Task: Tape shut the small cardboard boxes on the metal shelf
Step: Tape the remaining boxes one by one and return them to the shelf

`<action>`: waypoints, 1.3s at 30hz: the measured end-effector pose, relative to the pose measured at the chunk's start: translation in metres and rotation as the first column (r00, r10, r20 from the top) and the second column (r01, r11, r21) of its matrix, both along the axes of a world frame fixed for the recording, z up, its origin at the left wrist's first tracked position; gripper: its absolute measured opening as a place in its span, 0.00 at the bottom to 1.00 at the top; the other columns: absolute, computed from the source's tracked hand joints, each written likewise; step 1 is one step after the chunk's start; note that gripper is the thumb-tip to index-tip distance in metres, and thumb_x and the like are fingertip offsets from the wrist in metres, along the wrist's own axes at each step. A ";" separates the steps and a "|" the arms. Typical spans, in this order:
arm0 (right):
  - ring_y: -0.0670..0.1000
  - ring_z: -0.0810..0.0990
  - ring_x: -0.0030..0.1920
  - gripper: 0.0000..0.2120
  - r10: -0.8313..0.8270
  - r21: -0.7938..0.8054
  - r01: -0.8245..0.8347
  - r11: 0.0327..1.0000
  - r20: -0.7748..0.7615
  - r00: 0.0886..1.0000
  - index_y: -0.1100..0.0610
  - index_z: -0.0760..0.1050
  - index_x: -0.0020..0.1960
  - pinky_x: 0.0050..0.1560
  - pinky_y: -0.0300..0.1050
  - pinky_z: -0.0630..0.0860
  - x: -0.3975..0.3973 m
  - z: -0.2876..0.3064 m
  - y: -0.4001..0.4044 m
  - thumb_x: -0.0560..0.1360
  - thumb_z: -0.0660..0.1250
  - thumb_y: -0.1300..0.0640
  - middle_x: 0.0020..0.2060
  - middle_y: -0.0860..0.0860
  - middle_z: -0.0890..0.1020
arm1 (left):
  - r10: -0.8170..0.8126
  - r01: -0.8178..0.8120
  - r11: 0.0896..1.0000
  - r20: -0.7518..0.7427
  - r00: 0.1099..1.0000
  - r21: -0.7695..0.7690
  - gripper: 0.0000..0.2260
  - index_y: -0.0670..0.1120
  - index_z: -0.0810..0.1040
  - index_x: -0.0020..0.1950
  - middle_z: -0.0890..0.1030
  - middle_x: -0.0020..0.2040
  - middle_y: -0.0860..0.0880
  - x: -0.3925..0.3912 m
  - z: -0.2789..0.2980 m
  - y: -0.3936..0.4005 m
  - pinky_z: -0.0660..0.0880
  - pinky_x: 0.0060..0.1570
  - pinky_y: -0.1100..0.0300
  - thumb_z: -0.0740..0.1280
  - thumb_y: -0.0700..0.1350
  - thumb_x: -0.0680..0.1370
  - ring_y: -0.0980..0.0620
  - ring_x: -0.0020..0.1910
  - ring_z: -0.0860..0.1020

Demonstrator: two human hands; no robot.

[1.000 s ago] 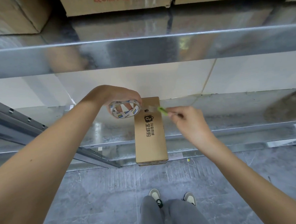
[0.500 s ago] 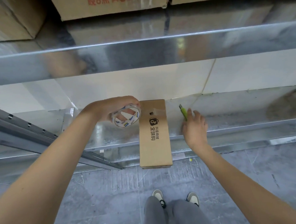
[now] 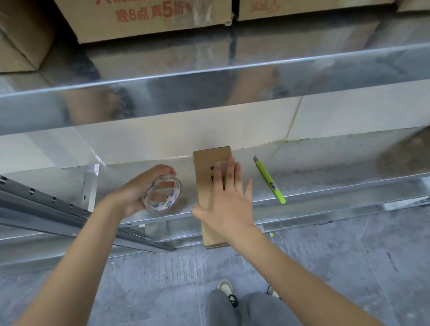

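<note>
Right hand (image 3: 226, 200) flat, fingers spread on small cardboard box (image 3: 205, 178), likely smoothing tape. Left hand (image 3: 137, 191) grips tape roll (image 3: 162, 194) beside box. Green cutter (image 3: 270, 180) right of hand.

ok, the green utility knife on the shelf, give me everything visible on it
The green utility knife is a slim lime-green body, plastic by its look, with a short blade tip showing at its far end and a small dark label near the middle. It lies flat on the metal shelf, angled with its near end reaching the front edge. It sits right of the small cardboard box, apart from it. Nothing touches it; the right hand rests on the box instead.
</note>
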State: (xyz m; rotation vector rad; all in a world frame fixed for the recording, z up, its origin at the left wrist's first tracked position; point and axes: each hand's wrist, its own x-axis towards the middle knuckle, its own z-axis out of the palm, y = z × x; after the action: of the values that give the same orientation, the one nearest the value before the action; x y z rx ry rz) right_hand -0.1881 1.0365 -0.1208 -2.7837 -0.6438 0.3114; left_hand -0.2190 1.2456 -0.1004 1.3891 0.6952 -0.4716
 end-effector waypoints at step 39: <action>0.43 0.76 0.38 0.05 0.028 0.740 0.015 0.672 -0.046 0.999 0.60 0.81 0.41 0.41 0.29 0.68 0.030 0.117 -0.010 0.72 0.69 0.67 0.38 0.51 0.83 | 0.072 -0.176 0.973 0.525 0.848 0.150 0.17 0.50 0.71 0.63 0.80 0.53 0.48 -0.014 0.074 -0.103 0.75 0.45 0.67 0.67 0.52 0.76 0.60 0.50 0.80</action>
State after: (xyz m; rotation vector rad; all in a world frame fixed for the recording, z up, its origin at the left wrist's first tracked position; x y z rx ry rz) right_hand -0.1578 1.0262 -0.0036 -1.9685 -0.5919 0.0824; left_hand -0.2330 1.1423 -0.0263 1.5540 0.3863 0.0879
